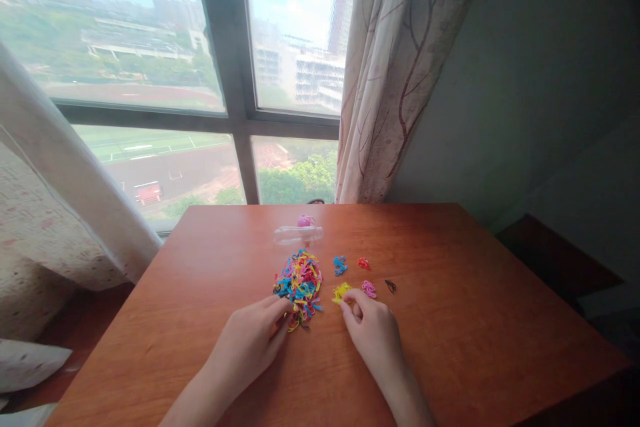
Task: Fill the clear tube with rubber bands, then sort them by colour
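Observation:
A mixed heap of small colourful rubber bands (300,280) lies on the wooden table. My left hand (250,337) touches its near left edge, fingers curled in; what they hold, if anything, is hidden. My right hand (374,328) is closed in a pinch at the near edge of a small yellow pile of rubber bands (341,291), its fingertips against the yellow loops. Around it lie smaller groups: blue bands (340,265), red bands (364,263), pink bands (369,289) and a few black bands (391,286).
Behind the heap, a clear plastic container (299,235) lies on its side near a pink round object (305,220). The brown table (450,333) reaches back to a window (240,123), with curtains (385,80) hanging at both sides.

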`<state>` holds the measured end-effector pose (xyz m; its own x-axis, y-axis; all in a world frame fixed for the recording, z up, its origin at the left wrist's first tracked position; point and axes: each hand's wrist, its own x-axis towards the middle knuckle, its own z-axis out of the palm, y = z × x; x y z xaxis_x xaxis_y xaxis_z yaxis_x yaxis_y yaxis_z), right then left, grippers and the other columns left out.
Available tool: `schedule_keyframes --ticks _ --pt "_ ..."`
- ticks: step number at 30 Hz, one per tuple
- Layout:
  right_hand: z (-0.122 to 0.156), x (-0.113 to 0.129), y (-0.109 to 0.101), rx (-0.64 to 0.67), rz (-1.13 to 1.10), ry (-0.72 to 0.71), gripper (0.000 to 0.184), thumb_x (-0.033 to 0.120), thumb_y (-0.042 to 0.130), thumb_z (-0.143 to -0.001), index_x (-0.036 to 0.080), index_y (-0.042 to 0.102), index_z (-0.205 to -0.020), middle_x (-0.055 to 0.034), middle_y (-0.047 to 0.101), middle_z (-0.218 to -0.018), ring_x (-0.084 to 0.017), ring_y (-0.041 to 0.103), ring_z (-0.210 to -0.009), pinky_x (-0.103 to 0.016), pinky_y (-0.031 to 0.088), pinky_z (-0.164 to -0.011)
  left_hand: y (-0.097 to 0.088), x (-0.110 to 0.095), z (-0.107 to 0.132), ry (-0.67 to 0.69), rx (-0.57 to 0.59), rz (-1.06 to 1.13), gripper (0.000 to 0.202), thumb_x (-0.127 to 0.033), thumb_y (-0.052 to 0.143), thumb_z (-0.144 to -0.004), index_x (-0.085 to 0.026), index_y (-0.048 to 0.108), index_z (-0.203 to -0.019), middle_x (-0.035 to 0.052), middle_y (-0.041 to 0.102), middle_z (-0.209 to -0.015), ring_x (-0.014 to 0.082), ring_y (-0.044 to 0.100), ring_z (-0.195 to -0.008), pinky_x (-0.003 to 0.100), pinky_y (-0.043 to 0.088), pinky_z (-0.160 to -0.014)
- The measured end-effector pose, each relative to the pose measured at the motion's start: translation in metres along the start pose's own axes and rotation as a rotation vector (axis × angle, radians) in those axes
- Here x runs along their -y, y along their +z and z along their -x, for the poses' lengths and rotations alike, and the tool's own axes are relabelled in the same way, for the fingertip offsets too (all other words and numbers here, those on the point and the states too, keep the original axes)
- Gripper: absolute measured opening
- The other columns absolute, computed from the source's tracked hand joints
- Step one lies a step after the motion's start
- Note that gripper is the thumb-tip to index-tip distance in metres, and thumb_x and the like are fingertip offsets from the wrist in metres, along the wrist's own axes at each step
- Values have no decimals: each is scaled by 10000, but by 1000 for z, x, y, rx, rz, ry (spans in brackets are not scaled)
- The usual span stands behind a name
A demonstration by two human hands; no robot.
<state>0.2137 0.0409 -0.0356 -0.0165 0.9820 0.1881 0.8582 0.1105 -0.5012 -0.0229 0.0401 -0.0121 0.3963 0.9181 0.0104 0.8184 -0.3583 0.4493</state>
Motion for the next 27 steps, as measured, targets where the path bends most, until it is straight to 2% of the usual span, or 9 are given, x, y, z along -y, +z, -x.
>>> schedule_keyframes --ticks 4,10,16,21,27 --pt "-9 -10 -3 -46 69 41 88 270 603 -880 242 673 -835 33 619 -579 -134 551 -524 -251 214 -518 0 1 0 4 0 -11 177 -201 424 -924 -239 595 -894 16 685 -889 180 661 -800 238 435 -675" --pt "-8 -10 -1 -37 69 46 112 276 580 -887 241 687 -891 22 634 -603 -143 582 -557 -251 259 -533 -2 3 1 -9 1 -30 158 -192 451 -903 -244 600 -907 9 688 -897 173 662 -801 228 427 -675" --pt "-4 8 3 60 35 -12 149 218 550 -901 246 693 -868 23 662 -633 -130 611 -583 -236 306 -559 -6 -1 1 -27 11 -31 162 -205 446 -902 -238 598 -861 17 684 -850 175 655 -749 230 412 -636" --pt "1 31 8 179 59 -32 149 225 599 -884 289 696 -979 24 713 -731 -147 669 -675 -230 317 -569 -4 -1 1 -21 36 -36 194 -174 430 -904 -238 613 -894 25 684 -862 179 660 -778 228 418 -660" --pt "2 37 12 186 95 -20 126 222 574 -906 280 684 -922 19 728 -771 -157 682 -704 -239 296 -563 -4 0 1 -15 56 -25 187 -160 443 -894 -240 612 -901 21 687 -881 182 659 -788 227 420 -664"
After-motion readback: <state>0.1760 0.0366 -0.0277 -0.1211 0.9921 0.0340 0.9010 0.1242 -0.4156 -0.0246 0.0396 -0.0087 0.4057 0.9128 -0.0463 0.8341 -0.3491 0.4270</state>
